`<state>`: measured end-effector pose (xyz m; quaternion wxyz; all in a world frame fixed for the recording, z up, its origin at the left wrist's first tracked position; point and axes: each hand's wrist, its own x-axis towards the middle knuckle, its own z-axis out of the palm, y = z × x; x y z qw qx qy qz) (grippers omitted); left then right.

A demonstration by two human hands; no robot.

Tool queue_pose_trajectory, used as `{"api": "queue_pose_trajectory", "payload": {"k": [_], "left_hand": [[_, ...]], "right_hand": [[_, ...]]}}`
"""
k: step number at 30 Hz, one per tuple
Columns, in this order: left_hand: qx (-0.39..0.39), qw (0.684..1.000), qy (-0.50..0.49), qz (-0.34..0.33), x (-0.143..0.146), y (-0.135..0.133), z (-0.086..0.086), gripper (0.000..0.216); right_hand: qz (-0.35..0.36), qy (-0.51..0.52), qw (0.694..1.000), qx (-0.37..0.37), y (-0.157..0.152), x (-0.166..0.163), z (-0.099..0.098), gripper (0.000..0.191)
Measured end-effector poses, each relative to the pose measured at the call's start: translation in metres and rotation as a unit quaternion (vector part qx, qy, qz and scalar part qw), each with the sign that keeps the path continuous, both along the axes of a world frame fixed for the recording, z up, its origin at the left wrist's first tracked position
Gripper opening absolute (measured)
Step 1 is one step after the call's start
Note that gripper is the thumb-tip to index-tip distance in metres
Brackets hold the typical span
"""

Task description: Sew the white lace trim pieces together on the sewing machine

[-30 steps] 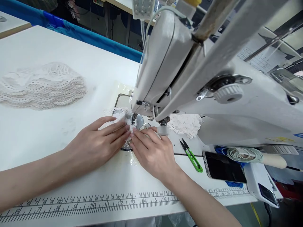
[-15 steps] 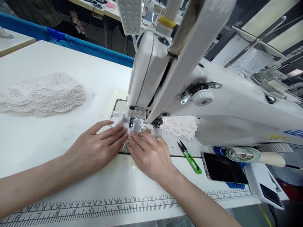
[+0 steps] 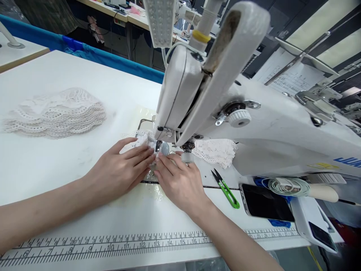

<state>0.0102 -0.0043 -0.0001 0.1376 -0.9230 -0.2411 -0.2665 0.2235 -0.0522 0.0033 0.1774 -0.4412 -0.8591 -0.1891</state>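
Observation:
A small piece of white lace fabric (image 3: pixel 144 138) lies at the presser foot (image 3: pixel 159 145) of a white sewing machine (image 3: pixel 180 86). My left hand (image 3: pixel 126 162) rests flat on the lace, fingers stretched toward the foot and thumb apart. Close beside it, my right hand (image 3: pixel 179 180) has its fingers bent and pressed together at the lace's near edge, just in front of the foot. Its fingertips partly cover the fabric. Another white lace piece (image 3: pixel 216 151) lies under the machine arm, to the right of the needle area.
A stack of white lace pieces (image 3: pixel 56 113) lies on the left of the table. Green-handled thread snips (image 3: pixel 227 190) and a black phone (image 3: pixel 266 202) lie to the right. A printed ruler (image 3: pixel 126 242) runs along the front edge. A blue cloth trough (image 3: pixel 113 62) borders the back.
The view has shifted slightly. The lace at the foot has moved a little, and less of it shows by my right fingertips. Both hands keep nearly the same pose.

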Motion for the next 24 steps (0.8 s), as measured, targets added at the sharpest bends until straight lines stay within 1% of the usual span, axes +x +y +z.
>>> {"api": "queue_pose_trajectory", "payload": {"k": [7,13,17,20,24], "left_hand": [[-0.002,1.000,0.007,0.013,0.000,0.000,-0.002,0.031],[-0.015,1.000,-0.004,0.018,0.001,0.001,-0.004,0.031],[0.010,1.000,-0.012,0.013,-0.001,-0.005,-0.003,0.026],[0.016,1.000,-0.012,0.015,-0.001,-0.008,-0.002,0.028],[-0.008,1.000,-0.014,0.022,-0.001,-0.009,-0.002,0.030]], "right_hand": [[0.017,0.008,0.999,0.035,0.000,0.000,0.002,0.026],[0.003,-0.009,1.000,0.023,0.001,0.000,0.002,0.024],[0.005,-0.009,1.000,0.027,0.002,0.001,0.003,0.023],[0.004,-0.009,1.000,0.025,0.003,0.001,0.003,0.022],[-0.007,-0.026,0.999,0.031,0.004,0.003,0.002,0.029]]}}
